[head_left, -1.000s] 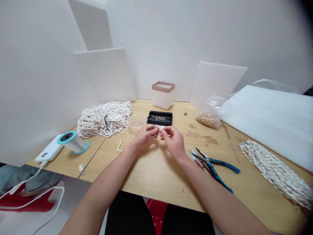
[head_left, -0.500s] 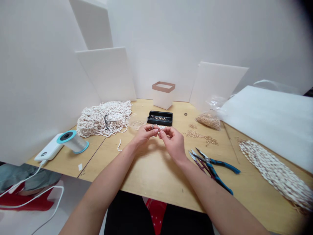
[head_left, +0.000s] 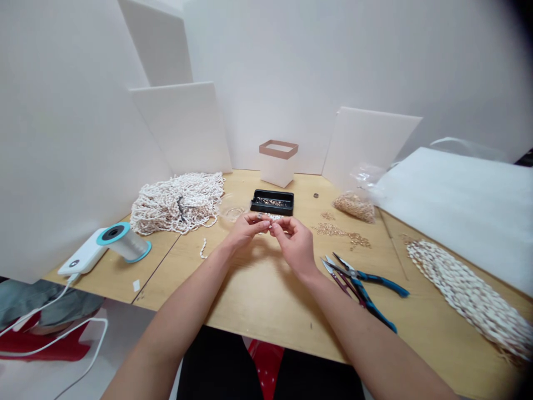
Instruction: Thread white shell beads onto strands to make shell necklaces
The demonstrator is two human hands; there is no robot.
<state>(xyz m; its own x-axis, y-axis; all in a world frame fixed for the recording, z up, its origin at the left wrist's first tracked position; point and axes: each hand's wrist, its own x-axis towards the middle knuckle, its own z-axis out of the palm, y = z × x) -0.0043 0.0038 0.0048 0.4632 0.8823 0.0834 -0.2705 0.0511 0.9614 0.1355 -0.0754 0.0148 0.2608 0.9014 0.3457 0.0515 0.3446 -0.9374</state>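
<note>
Over the middle of the table my left hand (head_left: 249,228) and my right hand (head_left: 293,238) meet fingertip to fingertip. Both are closed in a pinch, and what sits between the fingers is too small to make out. A ring shows on a finger of the left hand. Just beyond them lies a black tray (head_left: 272,211) holding small metallic and dark pieces. White beads (head_left: 275,216) peek out between the tray and my fingers. Left of my hands is a clear round dish or coil (head_left: 234,211). Gold-coloured rings (head_left: 333,229) are scattered to the right.
Bundled white bead strands (head_left: 179,200) and a wire spool (head_left: 125,241) lie left. Blue-handled pliers (head_left: 366,280) and snips (head_left: 343,280) rest by my right forearm. Braided shell-like strands (head_left: 466,294) and a bag of gold pieces (head_left: 355,206) lie right; a white box (head_left: 278,166) stands behind.
Almost nothing differs; both hands keep their pinch in the same place, and the view has shifted very slightly.
</note>
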